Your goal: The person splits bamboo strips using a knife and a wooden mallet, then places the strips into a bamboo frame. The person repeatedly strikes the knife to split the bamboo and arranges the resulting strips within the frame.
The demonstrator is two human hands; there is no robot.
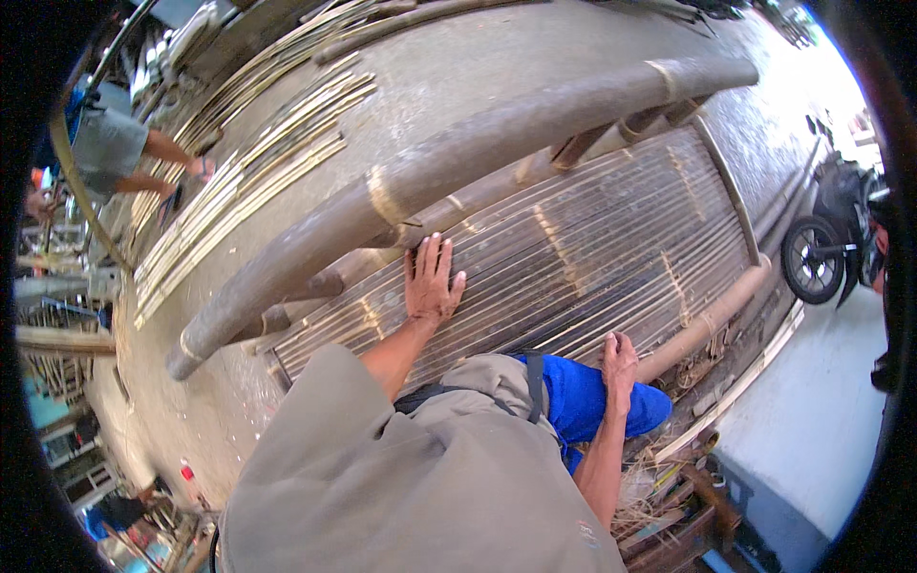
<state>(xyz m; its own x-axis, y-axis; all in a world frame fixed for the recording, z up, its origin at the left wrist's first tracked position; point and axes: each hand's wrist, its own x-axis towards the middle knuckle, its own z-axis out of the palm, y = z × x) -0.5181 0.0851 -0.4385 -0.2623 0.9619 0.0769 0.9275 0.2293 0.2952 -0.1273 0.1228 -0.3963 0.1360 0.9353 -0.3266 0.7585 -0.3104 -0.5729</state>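
Beneath me is a bamboo bench with a seat of thin parallel slats, tied across in places by pale bindings. Its thick rounded rail runs along the far side on short bamboo posts. My left hand lies flat on the slats close to that rail, fingers spread, holding nothing. Beside my blue-covered knee, my right hand has its fingers curled together. Whatever it may hold is hidden. A thick bamboo front pole passes just beyond it.
Long split bamboo strips lie on the concrete floor at left, by a person's bare legs. A motorbike stands at right near a pale blue surface. Bamboo scraps are heaped at lower right.
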